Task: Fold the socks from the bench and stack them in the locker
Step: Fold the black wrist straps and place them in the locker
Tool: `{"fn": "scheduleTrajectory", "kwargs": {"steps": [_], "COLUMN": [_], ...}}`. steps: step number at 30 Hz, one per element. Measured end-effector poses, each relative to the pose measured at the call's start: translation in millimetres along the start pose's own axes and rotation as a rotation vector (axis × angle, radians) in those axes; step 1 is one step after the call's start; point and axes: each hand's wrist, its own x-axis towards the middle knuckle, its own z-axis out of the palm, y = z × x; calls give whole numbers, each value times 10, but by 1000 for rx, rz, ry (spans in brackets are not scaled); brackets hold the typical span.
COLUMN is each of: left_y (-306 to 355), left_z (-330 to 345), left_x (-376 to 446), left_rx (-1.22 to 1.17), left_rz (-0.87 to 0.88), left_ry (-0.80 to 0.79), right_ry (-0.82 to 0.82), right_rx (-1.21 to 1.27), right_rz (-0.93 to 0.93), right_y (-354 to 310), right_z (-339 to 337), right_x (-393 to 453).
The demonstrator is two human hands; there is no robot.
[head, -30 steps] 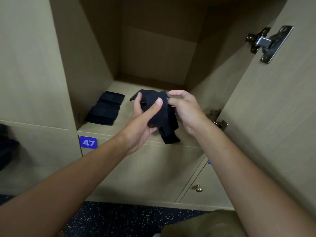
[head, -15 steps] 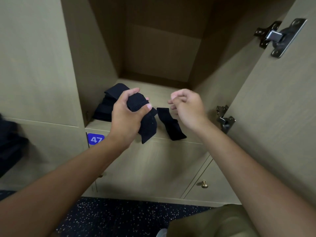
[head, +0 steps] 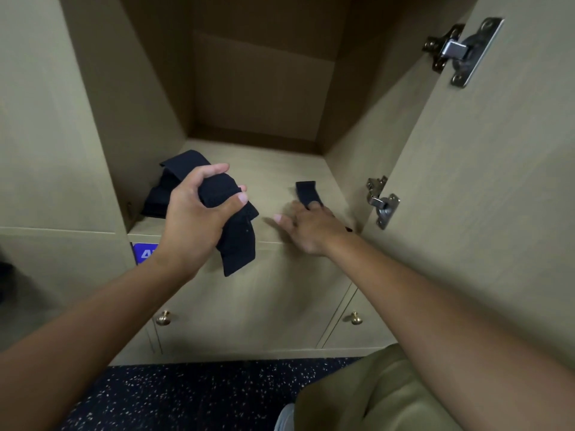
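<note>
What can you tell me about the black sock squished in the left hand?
The sock is black, made of soft knit fabric with a fine ribbed look. The left hand grips its upper part in a bunched fist, thumb across the front, so that part is crumpled. The rest hangs down limp below the fist, ending in a flat, squared end. It is held in the air in front of the open locker's shelf edge, and only that hand touches it.

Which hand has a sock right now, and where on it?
The left hand grips a dark sock around its bunched upper part, tail hanging. The right hand lies flat on another sock on the locker shelf, gripping nothing.
</note>
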Motion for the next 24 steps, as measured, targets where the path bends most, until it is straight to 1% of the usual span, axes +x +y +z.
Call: {"fn": "scheduleTrajectory", "kwargs": {"steps": [4,8,13,17,20,22,24], "left_y": [24,21,-7,-3,9,20,32], "left_z": [12,3,-31,-98,-154,-192,-217], "left_x": [-75,-132,-167,-173,-188,-193,-203], "left_rx": [-16,-16,-23,-16,14,28,7], "left_rz": [-3,8,2,5,-6,-23,-54], "left_ry": [-56,-102,-128,-132,-123,-120,-125], "right_ry": [53,38,65,69,223,342,388], "right_rx": [-38,-119,-73,-54,21,84,219], "right_rz": [194,223,244,220,169,88,-21], "right_y": [202,413,424,446,401,322,202], "right_z": [37,117,95,109,16,-111,-241], "right_x": [136,368,399,379,266,185,119]}}
